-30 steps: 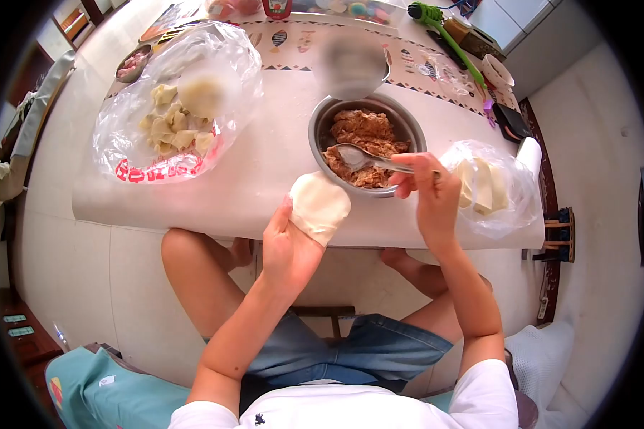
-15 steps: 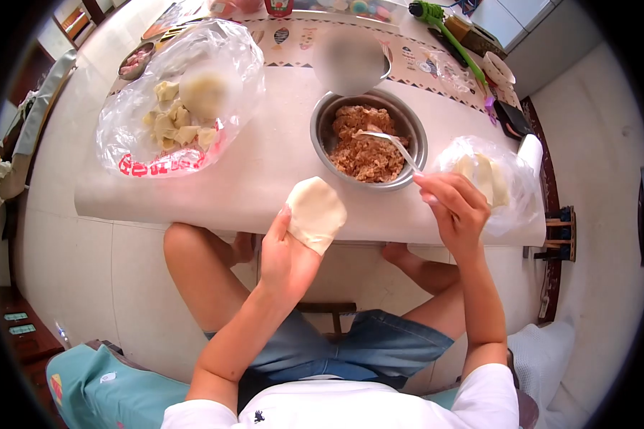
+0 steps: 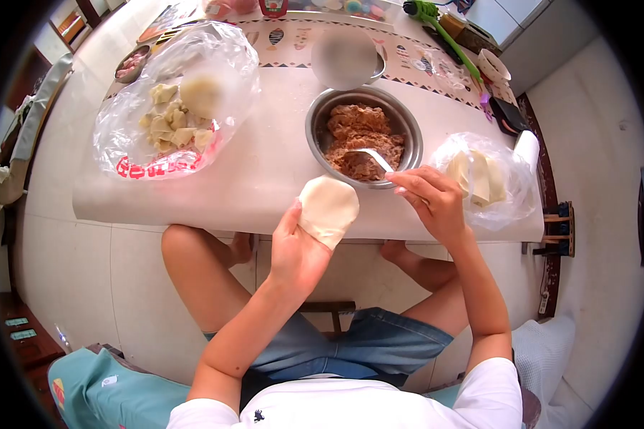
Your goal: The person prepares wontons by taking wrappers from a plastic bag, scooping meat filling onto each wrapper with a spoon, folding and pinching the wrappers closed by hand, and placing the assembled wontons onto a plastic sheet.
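Note:
A round, pale dumpling wrapper (image 3: 329,209) lies across the fingers of my left hand (image 3: 297,252), with the thumb over its edge. My right hand (image 3: 433,199) grips the handle of a metal spoon (image 3: 374,158), whose head is sunk in the meat filling (image 3: 363,129). That brown minced filling sits in a steel bowl (image 3: 313,146) just beyond my hands. To the right of the bowl, a clear plastic bag (image 3: 514,207) holds a stack of wrappers (image 3: 479,179).
At left, a plastic bag (image 3: 232,79) with red print carries several folded dumplings (image 3: 170,125). A small bowl of meat (image 3: 131,66) stands behind it. The table's front edge (image 3: 143,218) runs above my knees. A green-handled object (image 3: 451,43) lies at back right.
My right hand has moved left and the spoon has gone lower into the near part of the filling. My left hand has shifted slightly right with the wrapper.

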### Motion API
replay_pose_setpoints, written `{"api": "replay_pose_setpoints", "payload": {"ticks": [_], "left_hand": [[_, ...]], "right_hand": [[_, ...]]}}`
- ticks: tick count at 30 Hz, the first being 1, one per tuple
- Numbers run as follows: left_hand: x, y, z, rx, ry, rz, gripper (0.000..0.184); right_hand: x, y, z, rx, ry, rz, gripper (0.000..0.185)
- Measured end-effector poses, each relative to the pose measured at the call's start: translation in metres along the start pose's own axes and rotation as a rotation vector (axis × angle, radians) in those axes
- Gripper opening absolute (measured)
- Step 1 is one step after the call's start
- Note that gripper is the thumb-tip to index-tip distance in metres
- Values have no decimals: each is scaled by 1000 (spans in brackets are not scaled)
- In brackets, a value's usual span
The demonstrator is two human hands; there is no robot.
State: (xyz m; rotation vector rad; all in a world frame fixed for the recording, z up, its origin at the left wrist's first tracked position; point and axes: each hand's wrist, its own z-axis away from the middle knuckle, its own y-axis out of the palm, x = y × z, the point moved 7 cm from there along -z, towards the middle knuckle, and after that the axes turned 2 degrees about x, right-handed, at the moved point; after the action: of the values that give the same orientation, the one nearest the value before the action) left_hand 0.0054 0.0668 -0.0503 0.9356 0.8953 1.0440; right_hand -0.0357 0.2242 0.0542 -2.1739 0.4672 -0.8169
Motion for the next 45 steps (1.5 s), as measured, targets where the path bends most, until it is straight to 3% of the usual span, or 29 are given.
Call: {"api": "replay_pose_setpoints", "payload": {"ticks": [2,5,12,16,18,20,23,26,29,32,35,41,45], "left_hand": [[-1,1,0,1,13,-12,44],[0,2,-2,-18,15,-8,43],[0,0,5,-14,22,-19,45],[-4,22,23,132,-26,27,50],[-1,35,22,191,-119,132,53],[-3,45,23,272,-159,236,55],[-9,40,24,273,-155,294,57],[-19,25,21,214,-75,307,56],[-23,30,26,167,6,103,55],[-13,39,32,233,-84,76,56],[-7,58,39,381,-118,-64,58],[1,47,52,339,-224,-166,59],[-7,38,46,259,-188,-186,55]], "right_hand": [[0,2,3,30,-19,-2,21],[-19,0,12,22,277,-281,16],[-55,0,34,-342,766,-795,34],[-22,-10,44,-459,682,-868,33],[15,-6,53,-378,378,-826,24],[66,-4,59,-85,-290,-77,20],[79,11,80,-2,-524,110,23],[85,-8,82,-70,-488,124,25],[63,-36,76,-290,-10,-175,28],[50,-35,60,-363,336,-779,20],[57,-24,44,-205,220,-579,21],[56,-34,36,-327,46,-354,18],[78,-40,43,-240,-349,-166,16]]}}
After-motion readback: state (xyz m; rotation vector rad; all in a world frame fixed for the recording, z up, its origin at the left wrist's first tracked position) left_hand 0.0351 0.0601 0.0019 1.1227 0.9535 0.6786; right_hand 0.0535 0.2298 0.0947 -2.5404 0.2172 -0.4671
